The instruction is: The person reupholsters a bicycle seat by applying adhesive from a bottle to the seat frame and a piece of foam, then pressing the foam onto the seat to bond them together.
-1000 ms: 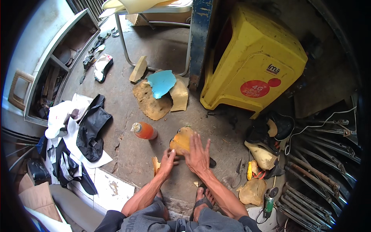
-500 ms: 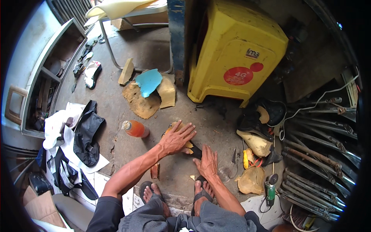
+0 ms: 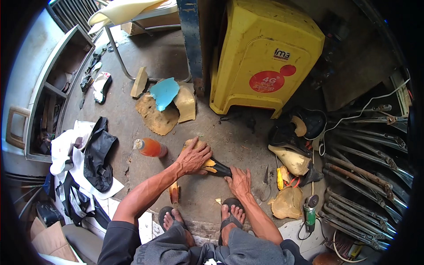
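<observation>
A long piece (image 3: pixel 217 168), tan and yellow at its wide end and black at its narrower end, lies low over the floor between my feet and the yellow stool. My left hand (image 3: pixel 193 157) is wrapped over the tan end, hiding much of it. At the black end, my right hand (image 3: pixel 240 182) grips the tip between thumb and fingers. What kind of thing it is cannot be made out. A bottle of orange-red liquid (image 3: pixel 151 147) stands left of my left hand. Below that forearm is a small brownish block (image 3: pixel 174 193).
Ahead are a yellow plastic stool (image 3: pixel 267 57) and flat tan and blue scraps (image 3: pixel 164 93). To the right lie black shoes (image 3: pixel 289 140), a knife-like tool (image 3: pixel 266 174), a green angle grinder (image 3: pixel 310 216) and stacked metal tubes (image 3: pixel 360 176). Black and white cloth (image 3: pixel 100 154) lies left.
My left hand has slid slightly left and its fingers now curl over the piece. My right hand's fingers have closed round the black end, and more of the piece shows between the hands.
</observation>
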Available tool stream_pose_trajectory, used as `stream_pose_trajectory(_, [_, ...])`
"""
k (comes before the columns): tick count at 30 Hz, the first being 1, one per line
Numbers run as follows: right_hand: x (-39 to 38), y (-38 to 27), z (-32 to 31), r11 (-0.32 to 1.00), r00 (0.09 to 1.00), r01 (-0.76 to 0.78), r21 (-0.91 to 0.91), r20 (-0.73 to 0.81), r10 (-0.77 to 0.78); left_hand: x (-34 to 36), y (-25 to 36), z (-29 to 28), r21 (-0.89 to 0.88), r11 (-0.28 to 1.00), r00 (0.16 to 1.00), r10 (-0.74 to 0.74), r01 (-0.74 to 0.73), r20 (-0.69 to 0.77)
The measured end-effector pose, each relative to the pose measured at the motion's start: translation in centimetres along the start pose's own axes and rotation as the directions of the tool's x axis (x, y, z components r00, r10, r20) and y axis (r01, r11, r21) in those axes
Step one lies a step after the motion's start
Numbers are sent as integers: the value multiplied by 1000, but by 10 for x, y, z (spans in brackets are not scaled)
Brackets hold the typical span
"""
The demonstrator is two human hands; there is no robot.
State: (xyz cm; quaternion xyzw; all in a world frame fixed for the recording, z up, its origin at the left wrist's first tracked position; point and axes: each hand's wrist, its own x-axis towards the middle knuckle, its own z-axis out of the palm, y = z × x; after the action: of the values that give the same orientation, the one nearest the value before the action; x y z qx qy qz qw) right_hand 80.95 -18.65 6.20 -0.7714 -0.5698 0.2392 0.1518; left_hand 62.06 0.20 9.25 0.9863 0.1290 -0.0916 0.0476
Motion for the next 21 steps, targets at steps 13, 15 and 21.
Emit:
stream_pose_trajectory(13, [31,0,-23,997,998,56,-62,23,-55,-9,17,18,-141,964,945,-251,225,-209])
stream_pose_trajectory(15, [33,-1,-22,994,996,82,-69,-34,-84,-9,17,25,-93,970,911,-243,225,-333])
stream_pose_trajectory(21, [36,3,-26,996,999,49,-68,-6,-49,-2,17,6,-173,954,961,-262,243,-94])
